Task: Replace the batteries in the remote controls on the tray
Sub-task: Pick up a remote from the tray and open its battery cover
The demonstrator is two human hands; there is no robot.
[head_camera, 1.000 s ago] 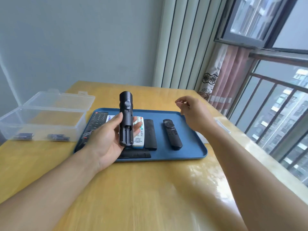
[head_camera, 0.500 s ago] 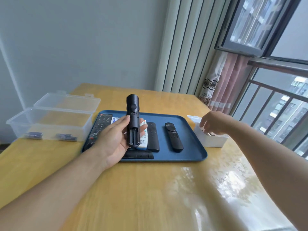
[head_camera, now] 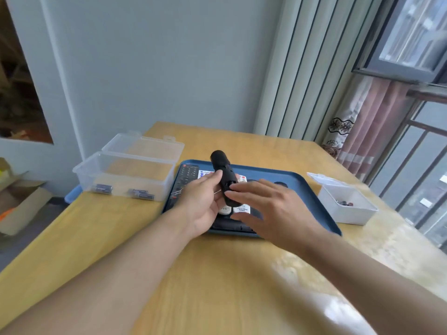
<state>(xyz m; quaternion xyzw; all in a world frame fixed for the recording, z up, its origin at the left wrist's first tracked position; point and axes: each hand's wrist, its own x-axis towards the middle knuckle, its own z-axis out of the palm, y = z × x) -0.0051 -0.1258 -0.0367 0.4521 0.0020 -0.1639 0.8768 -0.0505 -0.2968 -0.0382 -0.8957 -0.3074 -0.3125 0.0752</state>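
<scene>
Holding a black remote upright and tilted, the left hand sat at frame centre above the blue tray; thumb on the near side, fingers wrapped behind, closed on the remote body. Right hand was spread flat, fingers apart and mostly straight, fingertips touching or just beside the lower part of the held remote; whether it pinched anything could not be told, blur. On the tray: a long black button remote at the left edge, a white remote partly hidden under the hands, a dark flat piece at the near rim, more dark remotes mostly covered by the right hand. Clear plastic box with open lid stood on the table left of the tray, a few dark batteries inside along its front wall. Small white box, lid open, was right of the tray with small dark items in it, too small to identify. Both forearms entered from the lower frame edge.
</scene>
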